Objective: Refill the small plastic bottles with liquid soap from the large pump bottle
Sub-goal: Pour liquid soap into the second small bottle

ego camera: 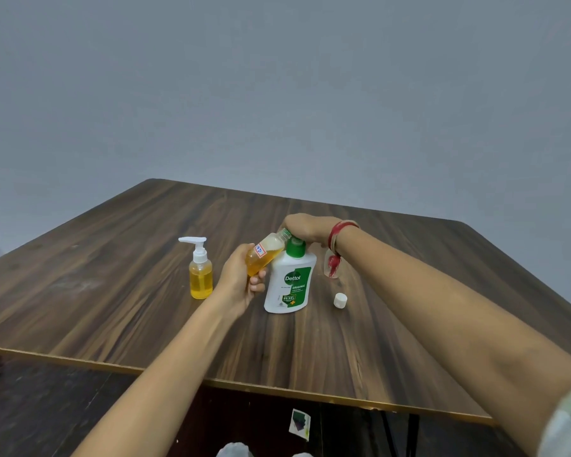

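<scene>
A large white pump bottle [290,285] with a green label and green pump stands upright near the table's middle. My right hand [305,227] is closed over its pump head from above. My left hand [239,280] grips a small clear bottle [267,255], partly filled with amber soap and tilted, its open mouth up against the pump's nozzle. A second small bottle [200,272] with a white pump top, full of yellow soap, stands to the left. A white cap [340,300] lies on the table to the right. Behind my right wrist a small clear bottle [332,267] is mostly hidden.
Everything rests on a dark wooden table [112,291] against a grey wall. The table's near edge crosses the lower view. A scrap of paper [300,423] lies on the dark floor below. A red thread is tied around my right wrist.
</scene>
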Demonstrator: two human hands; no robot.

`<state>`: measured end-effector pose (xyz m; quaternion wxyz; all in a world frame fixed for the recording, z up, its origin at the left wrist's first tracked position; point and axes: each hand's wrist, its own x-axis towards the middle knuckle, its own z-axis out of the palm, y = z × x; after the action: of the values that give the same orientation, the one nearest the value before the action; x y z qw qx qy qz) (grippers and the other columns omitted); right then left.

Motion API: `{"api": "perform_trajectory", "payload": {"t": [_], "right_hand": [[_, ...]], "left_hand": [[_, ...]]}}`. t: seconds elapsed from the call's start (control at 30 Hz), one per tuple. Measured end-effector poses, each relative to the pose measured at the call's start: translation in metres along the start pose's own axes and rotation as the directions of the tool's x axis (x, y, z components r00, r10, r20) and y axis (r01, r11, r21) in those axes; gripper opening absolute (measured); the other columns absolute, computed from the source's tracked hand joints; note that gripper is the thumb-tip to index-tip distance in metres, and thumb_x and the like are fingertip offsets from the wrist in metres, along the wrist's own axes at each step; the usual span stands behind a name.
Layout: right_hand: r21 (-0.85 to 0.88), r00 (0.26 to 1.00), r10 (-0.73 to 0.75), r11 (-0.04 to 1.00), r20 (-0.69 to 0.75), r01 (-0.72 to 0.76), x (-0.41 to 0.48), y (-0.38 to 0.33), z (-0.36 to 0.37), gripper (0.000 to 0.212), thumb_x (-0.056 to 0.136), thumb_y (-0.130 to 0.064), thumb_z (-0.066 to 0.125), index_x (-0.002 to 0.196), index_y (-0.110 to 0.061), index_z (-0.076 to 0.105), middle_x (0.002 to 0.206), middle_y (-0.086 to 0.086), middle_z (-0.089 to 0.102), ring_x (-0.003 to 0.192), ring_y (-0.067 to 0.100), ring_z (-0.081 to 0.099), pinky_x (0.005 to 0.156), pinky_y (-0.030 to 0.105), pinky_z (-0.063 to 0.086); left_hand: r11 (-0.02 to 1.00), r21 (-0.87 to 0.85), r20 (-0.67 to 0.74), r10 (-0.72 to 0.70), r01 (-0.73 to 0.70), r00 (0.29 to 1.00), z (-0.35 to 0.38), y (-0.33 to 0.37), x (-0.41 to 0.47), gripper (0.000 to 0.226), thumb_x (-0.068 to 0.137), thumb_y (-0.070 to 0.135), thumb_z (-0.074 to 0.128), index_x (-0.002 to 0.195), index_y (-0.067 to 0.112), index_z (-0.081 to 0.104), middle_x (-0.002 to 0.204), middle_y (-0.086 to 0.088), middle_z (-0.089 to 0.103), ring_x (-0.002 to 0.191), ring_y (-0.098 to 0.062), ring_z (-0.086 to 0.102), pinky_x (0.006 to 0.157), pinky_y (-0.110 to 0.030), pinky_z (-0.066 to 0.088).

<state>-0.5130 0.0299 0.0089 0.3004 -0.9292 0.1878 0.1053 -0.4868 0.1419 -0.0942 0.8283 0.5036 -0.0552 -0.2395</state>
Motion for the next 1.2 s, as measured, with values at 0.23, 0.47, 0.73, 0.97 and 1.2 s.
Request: {"api": "perform_trajectory", "payload": {"t": [0.23, 0.47, 0.73, 0.97, 1.2], "right_hand": [[-0.044, 0.998, -0.014, 0.999, 0.057, 0.016, 0.013, 0.003, 0.000, 0.038, 0.093, -0.011, 0.028, 0.114, 0.006, 0.055, 0.133, 0.033, 0.046, 0.106, 0.043, 0.055, 0.091, 0.042, 0.046], [-0.067, 0.998, -0.066, 0.996, -0.024, 0.064, 0.020, 0.008, 0.000, 0.037, 0.093, -0.002, 0.027, 0.110, 0.015, 0.055, 0.132, 0.033, 0.047, 0.089, 0.037, 0.049, 0.076, 0.033, 0.042], [-0.059, 0.995, -0.087, 0.995, -0.042, 0.085, 0.022, 0.011, 0.003, 0.025, 0.094, -0.006, 0.027, 0.078, -0.008, 0.046, 0.097, 0.024, 0.056, 0.080, 0.023, 0.043, 0.064, 0.028, 0.035], [-0.184, 0.994, -0.095, 0.979, -0.060, 0.083, 0.015, 0.006, 0.004, 0.034, 0.088, 0.012, 0.031, 0.063, -0.011, 0.033, 0.087, 0.014, 0.044, 0.067, 0.017, 0.040, 0.060, 0.026, 0.035], [-0.155, 0.980, -0.182, 0.974, -0.085, 0.167, 0.016, 0.011, -0.002, 0.021, 0.088, 0.011, 0.032, 0.087, -0.003, 0.047, 0.100, 0.017, 0.050, 0.090, 0.028, 0.047, 0.070, 0.032, 0.044]], "left_hand": [[1.000, 0.012, -0.006, 0.003, -0.003, 1.000, -0.002, 0.001, 0.002, 0.028, 0.097, 0.025, 0.037, 0.074, 0.014, 0.047, 0.043, 0.001, 0.042, 0.035, -0.005, 0.030, 0.034, -0.014, 0.021], [1.000, -0.028, 0.046, 0.001, 0.000, 0.999, -0.002, -0.005, 0.005, 0.029, 0.097, 0.024, 0.035, 0.073, 0.013, 0.047, 0.043, 0.000, 0.042, 0.032, -0.005, 0.028, 0.033, -0.014, 0.019], [0.995, -0.098, 0.093, -0.016, 0.025, 0.996, -0.002, -0.007, 0.003, 0.030, 0.097, 0.022, 0.035, 0.073, 0.012, 0.049, 0.044, -0.001, 0.042, 0.031, -0.004, 0.030, 0.031, -0.013, 0.020], [0.997, -0.066, 0.055, -0.047, 0.051, 0.997, -0.002, -0.002, -0.004, 0.029, 0.096, 0.024, 0.036, 0.074, 0.013, 0.050, 0.045, -0.001, 0.042, 0.031, -0.004, 0.030, 0.031, -0.013, 0.021], [0.993, -0.112, 0.069, -0.031, 0.039, 0.997, -0.003, 0.001, -0.011, 0.029, 0.097, 0.027, 0.039, 0.074, 0.013, 0.050, 0.045, -0.001, 0.042, 0.031, -0.004, 0.030, 0.031, -0.013, 0.022]]}}
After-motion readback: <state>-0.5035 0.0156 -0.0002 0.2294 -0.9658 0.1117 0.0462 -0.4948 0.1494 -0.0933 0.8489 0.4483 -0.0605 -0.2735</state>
